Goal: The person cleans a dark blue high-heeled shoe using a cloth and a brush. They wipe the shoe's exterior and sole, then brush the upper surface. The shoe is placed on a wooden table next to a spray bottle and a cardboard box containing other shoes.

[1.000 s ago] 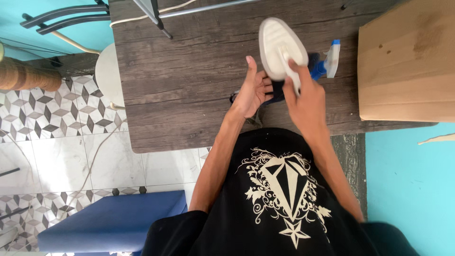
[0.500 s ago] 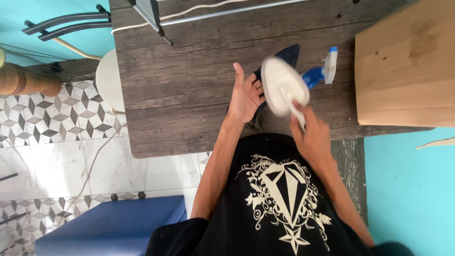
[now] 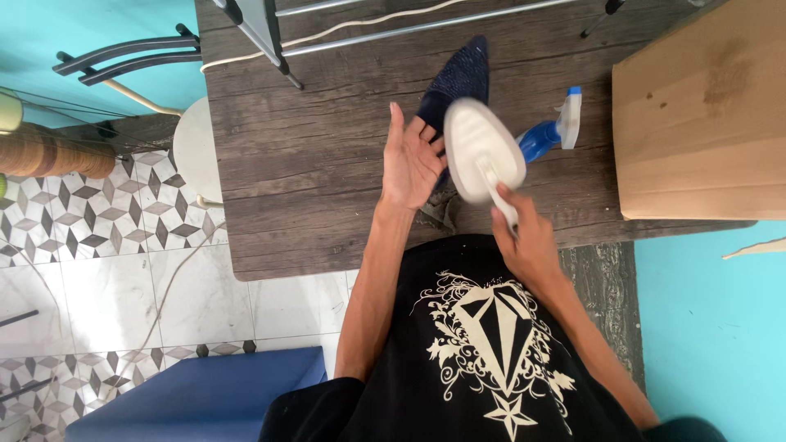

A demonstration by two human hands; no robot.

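Our right hand (image 3: 530, 241) is closed around the handle of a white iron (image 3: 483, 149), which is lifted with its pale soleplate tilted up toward us. It looks rigid and fairly heavy, smooth underneath and possibly hot, so we judge the handle the only safe hold. Just left of that grip, our left hand (image 3: 412, 160) lies open and flat, holding nothing, beside a soft dark blue cloth (image 3: 458, 78) on the wooden table (image 3: 311, 164).

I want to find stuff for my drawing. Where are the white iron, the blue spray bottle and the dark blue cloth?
white iron (image 3: 483, 147), head view, on its flat white soleplate.
blue spray bottle (image 3: 540, 137), head view, on its blue body.
dark blue cloth (image 3: 458, 78), head view, on its far pointed part.
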